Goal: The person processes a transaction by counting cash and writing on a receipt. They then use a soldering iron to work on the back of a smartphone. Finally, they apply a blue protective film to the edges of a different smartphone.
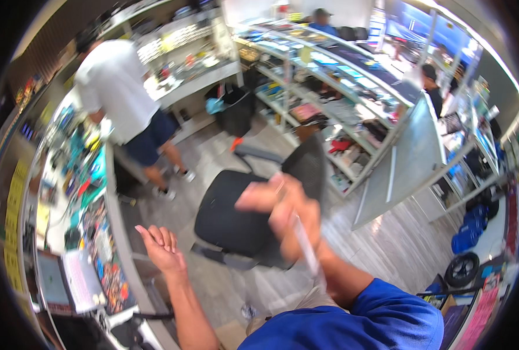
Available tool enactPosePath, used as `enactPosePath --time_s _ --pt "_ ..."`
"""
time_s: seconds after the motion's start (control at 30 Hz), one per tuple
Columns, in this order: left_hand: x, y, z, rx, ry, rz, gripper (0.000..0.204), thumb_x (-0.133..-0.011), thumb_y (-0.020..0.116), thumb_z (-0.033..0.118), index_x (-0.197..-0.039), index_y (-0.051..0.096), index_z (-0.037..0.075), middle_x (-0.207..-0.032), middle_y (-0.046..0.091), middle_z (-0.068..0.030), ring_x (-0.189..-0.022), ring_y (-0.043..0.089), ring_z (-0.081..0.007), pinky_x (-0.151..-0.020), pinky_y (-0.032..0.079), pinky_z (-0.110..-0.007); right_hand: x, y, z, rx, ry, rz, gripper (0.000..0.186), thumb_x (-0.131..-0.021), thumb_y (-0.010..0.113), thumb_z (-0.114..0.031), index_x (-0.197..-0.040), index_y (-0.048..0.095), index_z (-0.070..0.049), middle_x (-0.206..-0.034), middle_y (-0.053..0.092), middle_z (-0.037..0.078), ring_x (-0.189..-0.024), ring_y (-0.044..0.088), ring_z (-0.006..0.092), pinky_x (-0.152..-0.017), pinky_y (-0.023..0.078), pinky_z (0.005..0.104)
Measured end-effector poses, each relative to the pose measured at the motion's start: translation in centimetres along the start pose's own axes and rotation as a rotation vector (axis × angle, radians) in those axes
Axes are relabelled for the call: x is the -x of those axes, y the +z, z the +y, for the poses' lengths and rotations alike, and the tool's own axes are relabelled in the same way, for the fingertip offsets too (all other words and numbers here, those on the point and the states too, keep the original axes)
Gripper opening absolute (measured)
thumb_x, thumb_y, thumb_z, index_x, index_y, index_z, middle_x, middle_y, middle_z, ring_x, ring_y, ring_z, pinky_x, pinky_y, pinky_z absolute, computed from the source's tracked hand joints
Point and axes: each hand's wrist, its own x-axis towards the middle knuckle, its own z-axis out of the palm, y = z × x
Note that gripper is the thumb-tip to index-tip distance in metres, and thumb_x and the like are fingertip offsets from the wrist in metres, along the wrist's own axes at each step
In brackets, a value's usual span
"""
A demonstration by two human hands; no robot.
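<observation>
My right hand [288,219] is raised in front of the chair, smeared by motion. Its fingers are closed around a thin whitish strip [309,251] that hangs down toward my blue shirt; blur hides what kind of thing it is. Lower and to the left, my left hand [165,248] hovers beside the workbench edge with its thumb out and fingers loosely curled. I see nothing in it. Beyond my right hand stands a black office chair [227,204] with a mesh back, partly covered by that hand.
A cluttered workbench [115,227] runs along the left, with a laptop [55,280] and small parts. A person in a white shirt [116,81] stands at it. Farther back are a black bin [234,108] and glass display shelves [329,99]. A grey panel door [400,166] stands right.
</observation>
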Motion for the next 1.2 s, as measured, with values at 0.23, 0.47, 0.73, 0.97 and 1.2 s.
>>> enactPosePath --time_s 0.23,0.47,0.73,0.97,1.2 --pt "-4.7 30.2 -19.6 -0.899 -0.092 -0.392 0.032 -0.117 0.046 0.024 -0.137 0.066 0.008 -0.095 0.053 -0.0002 -0.08 0.044 -0.0099 -0.078 0.041 -0.027 -0.9 -26.7 29.8 0.22 0.678 0.026 0.03 -0.106 0.073 -0.028 -0.105 0.047 -0.013 -0.135 0.07 0.019 -0.134 0.06 0.0251 -0.118 0.041 0.043" --pt "-10.2 31.6 -27.9 -0.858 -0.287 -0.225 0.038 -0.116 0.049 0.034 -0.13 0.071 0.007 -0.09 0.052 0.0038 -0.077 0.046 -0.0067 -0.069 0.04 -0.025 -2.5 -20.7 35.1 -0.193 0.583 -0.159 0.03 -0.107 0.071 -0.024 -0.11 0.046 -0.008 -0.114 0.078 0.012 -0.107 0.073 0.0236 -0.095 0.056 0.0427" --pt "-25.7 28.2 -36.9 -1.021 -0.228 -0.223 0.041 -0.114 0.049 0.027 -0.142 0.065 0.001 -0.106 0.063 -0.0037 -0.082 0.057 -0.0121 -0.08 0.049 -0.026 -11.3 -31.8 41.8 -0.558 0.888 -0.601 0.068 -0.112 0.045 -0.066 -0.124 0.066 -0.002 -0.122 0.076 0.015 -0.114 0.072 0.0223 -0.097 0.056 0.0367" --pt "-48.5 34.3 -48.3 -1.239 -0.086 -0.223 0.05 -0.116 0.049 0.042 -0.105 0.075 0.0 -0.08 0.064 -0.0063 -0.077 0.059 -0.0171 -0.075 0.047 -0.037 -17.3 -50.4 59.6 0.116 0.935 -0.349 0.079 -0.112 0.036 -0.071 -0.086 0.071 -0.005 -0.086 0.074 0.008 -0.08 0.068 0.0167 -0.076 0.055 0.0359" --pt "-75.8 41.6 -65.4 -1.011 -0.06 -0.313 0.035 -0.11 0.057 0.028 -0.133 0.075 0.008 -0.095 0.073 -0.0169 -0.09 0.069 -0.0304 -0.084 0.053 -0.042 -28.4 -55.7 61.9 0.089 1.187 0.134 0.069 -0.112 0.054 -0.059 -0.068 0.057 -0.006 -0.059 0.052 -0.001 -0.056 0.048 0.0121 -0.054 0.04 0.0354"
